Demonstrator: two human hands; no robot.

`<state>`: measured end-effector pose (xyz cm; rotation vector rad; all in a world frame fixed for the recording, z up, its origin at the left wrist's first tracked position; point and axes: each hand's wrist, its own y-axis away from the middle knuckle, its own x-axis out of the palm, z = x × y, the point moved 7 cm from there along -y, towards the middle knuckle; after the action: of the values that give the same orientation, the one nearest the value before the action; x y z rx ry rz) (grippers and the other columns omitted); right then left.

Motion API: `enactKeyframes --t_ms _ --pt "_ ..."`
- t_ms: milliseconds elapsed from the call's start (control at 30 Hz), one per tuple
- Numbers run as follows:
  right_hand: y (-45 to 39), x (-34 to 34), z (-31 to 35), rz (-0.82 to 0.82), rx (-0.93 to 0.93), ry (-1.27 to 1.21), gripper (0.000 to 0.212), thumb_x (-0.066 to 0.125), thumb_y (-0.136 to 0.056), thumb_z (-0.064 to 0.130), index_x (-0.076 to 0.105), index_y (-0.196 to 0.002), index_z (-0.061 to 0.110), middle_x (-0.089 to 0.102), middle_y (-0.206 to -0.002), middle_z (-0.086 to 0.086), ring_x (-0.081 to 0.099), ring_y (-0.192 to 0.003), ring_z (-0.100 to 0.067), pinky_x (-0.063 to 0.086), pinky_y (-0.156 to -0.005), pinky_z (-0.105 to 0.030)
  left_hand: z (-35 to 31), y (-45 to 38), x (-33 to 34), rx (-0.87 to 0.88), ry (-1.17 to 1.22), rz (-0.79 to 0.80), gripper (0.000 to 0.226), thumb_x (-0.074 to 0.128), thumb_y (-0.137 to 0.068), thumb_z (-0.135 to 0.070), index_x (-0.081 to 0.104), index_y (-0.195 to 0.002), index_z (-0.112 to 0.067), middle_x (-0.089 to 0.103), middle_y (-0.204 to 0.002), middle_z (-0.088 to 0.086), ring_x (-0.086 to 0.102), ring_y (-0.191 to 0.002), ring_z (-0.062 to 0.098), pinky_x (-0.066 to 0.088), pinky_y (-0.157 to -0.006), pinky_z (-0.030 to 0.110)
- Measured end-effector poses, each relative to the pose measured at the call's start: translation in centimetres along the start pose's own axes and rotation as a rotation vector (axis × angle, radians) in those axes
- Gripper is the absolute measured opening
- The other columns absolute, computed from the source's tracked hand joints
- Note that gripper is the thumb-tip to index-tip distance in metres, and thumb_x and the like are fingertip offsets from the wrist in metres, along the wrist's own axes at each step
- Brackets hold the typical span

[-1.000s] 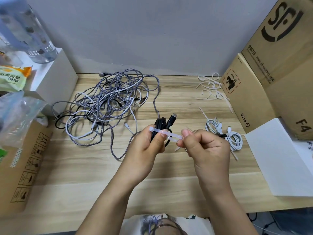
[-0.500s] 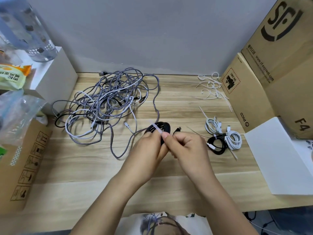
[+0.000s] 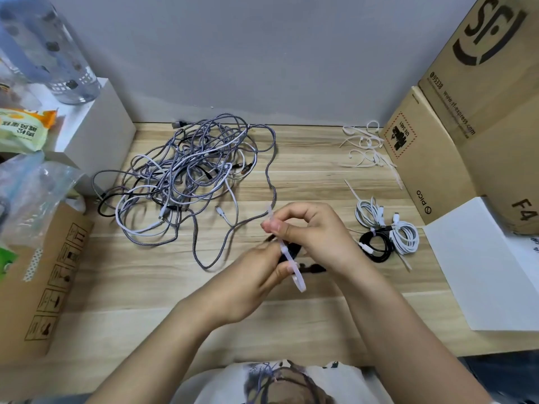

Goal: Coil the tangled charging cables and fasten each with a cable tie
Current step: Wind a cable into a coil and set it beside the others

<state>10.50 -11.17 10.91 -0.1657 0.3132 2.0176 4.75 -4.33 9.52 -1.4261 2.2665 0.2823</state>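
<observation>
Tangled cable heap (image 3: 186, 182) lay at desk left-rear, uncoiled. Left hand (image 3: 248, 284) was curled round black coiled cable (image 3: 287, 252) at desk centre. White cable tie (image 3: 287, 258) was pinched by right hand (image 3: 315, 234). Step judged: fastening tie round coil; next, tail to be threaded & pulled tight. Finished bundles (image 3: 388, 231) sat to the right.

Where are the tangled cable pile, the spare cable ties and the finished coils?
tangled cable pile (image 3: 189, 182), head view, middle of the heap
spare cable ties (image 3: 364, 144), head view, centre of the loose bunch
finished coils (image 3: 404, 236), head view, white coil
</observation>
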Motion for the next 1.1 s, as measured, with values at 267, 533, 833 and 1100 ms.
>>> enactKeyframes --t_ms 267,533,833,1100 --pt "0.6 0.2 1.9 -0.017 -0.055 -0.379 0.015 0.054 -0.089 0.008 0.056 -0.074 0.007 0.056 -0.048 0.003 0.064 -0.055 -0.014 0.052 -0.065 -0.025 3.1 0.3 2.4 -0.175 0.194 0.021 0.023 0.034 -0.098 -0.037 0.047 -0.093 -0.019 0.046 -0.077 -0.008 0.042 -0.066 0.0 0.037 -0.064 0.016" --pt "2.4 0.7 3.4 -0.012 -0.102 -0.602 0.015 0.062 -0.076 0.026 0.065 -0.061 0.024 0.046 -0.045 0.002 0.049 -0.042 -0.014 0.034 -0.046 -0.031 3.5 -1.1 0.4 -0.266 0.413 -0.191 0.032 0.029 -0.099 0.002 0.048 -0.075 -0.005 0.049 -0.057 -0.011 0.044 -0.054 -0.006 0.037 -0.057 0.007" --pt "3.8 -1.0 3.7 -0.118 -0.095 -0.892 0.013 0.062 -0.064 0.025 0.06 -0.057 0.014 0.041 -0.045 0.003 0.039 -0.038 -0.011 0.045 -0.05 -0.02 2.5 -1.6 1.6 -0.289 0.714 -0.111 0.051 0.033 -0.101 -0.025 0.059 -0.057 -0.035 0.033 -0.052 -0.014 0.026 -0.053 0.005 0.032 -0.059 0.018" --pt "4.0 -1.7 4.1 -0.162 -0.126 -0.883 0.02 0.053 -0.075 0.02 0.062 -0.058 0.018 0.038 -0.046 0.003 0.039 -0.039 -0.01 0.049 -0.057 -0.022 2.5 -1.4 2.2 -0.242 0.73 -0.008 0.018 0.043 -0.088 -0.032 0.045 -0.074 -0.022 0.034 -0.058 -0.015 0.03 -0.055 0.004 0.036 -0.062 0.019"
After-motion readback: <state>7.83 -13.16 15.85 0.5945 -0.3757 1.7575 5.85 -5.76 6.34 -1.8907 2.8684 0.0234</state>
